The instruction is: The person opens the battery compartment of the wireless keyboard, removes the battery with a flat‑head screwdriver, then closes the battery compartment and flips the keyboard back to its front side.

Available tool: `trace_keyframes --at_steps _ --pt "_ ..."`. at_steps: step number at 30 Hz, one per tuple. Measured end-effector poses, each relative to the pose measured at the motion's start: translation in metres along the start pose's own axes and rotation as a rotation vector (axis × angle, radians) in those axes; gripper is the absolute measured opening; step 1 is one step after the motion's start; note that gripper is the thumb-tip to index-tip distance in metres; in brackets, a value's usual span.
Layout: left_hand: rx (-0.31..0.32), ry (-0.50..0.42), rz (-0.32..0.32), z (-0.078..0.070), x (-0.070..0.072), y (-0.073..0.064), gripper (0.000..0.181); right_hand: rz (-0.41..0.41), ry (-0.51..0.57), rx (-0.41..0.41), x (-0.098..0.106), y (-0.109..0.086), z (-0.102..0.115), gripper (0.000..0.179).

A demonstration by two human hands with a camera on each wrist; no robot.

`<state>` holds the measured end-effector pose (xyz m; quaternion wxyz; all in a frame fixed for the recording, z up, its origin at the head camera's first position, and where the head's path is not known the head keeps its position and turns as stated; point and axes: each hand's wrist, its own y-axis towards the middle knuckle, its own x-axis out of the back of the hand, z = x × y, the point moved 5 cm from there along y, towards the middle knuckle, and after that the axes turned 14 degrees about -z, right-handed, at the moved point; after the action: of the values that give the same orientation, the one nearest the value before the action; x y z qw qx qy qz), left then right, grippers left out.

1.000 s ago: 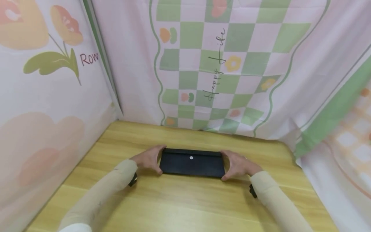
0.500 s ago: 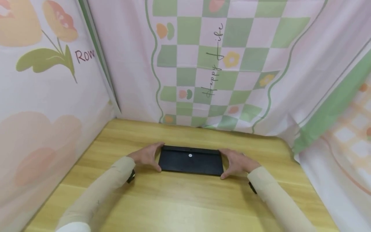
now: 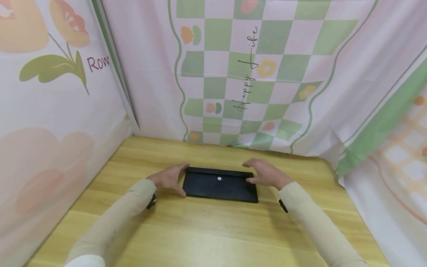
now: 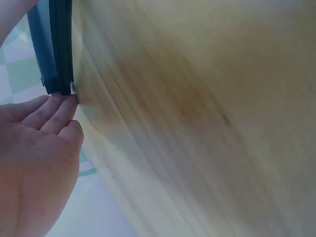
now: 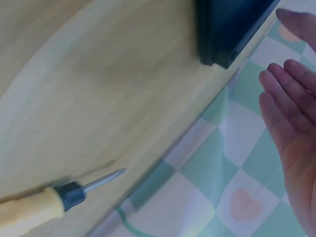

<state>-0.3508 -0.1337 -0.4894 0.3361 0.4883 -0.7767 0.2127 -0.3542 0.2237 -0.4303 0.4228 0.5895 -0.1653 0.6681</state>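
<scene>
A flat black rectangular panel [image 3: 207, 188] lies on the wooden table, with a raised strip along its far side and a white round dot. Its exact kind is unclear. My left hand [image 3: 168, 180] holds the left end, thumb at the near corner and fingers at the far one. In the left wrist view, the left hand's [image 4: 39, 148] fingertips touch the panel's end [image 4: 61, 54]. Over the panel's right end, my right hand [image 3: 267, 173] is spread. The right wrist view shows the right hand [image 5: 298, 123] apart from the panel [image 5: 237, 29], holding nothing.
A screwdriver [image 5: 37, 211] with a yellow handle appears on the table in the right wrist view; the head view does not show it. Printed cloth [image 3: 217, 70] hangs behind the table [image 3: 207, 230], with more cloth at both sides.
My right hand has let go of the panel's right end and moved up and leftward over it. The left hand keeps its hold, and the panel stays flat.
</scene>
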Motion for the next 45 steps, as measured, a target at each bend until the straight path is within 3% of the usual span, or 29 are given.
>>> trace_keyframes --at_steps 10,24,30,39,45 --pt "0.009 0.042 0.005 -0.002 -0.001 0.001 0.129 -0.017 0.001 0.089 -0.012 0.021 0.005 0.026" --pt "0.03 0.044 0.014 -0.001 0.002 -0.002 0.13 0.03 -0.024 0.097 -0.023 0.035 0.001 0.015" --pt "0.043 0.038 0.014 -0.001 0.002 -0.003 0.13 0.076 -0.042 0.05 -0.025 0.043 -0.001 0.014" --pt "0.044 0.042 0.021 -0.001 0.004 -0.002 0.131 0.252 0.037 -0.157 -0.022 0.063 -0.008 0.02" --pt "0.034 0.051 0.02 0.002 0.002 0.0 0.13 0.355 -0.035 -0.164 -0.029 0.07 -0.015 0.022"
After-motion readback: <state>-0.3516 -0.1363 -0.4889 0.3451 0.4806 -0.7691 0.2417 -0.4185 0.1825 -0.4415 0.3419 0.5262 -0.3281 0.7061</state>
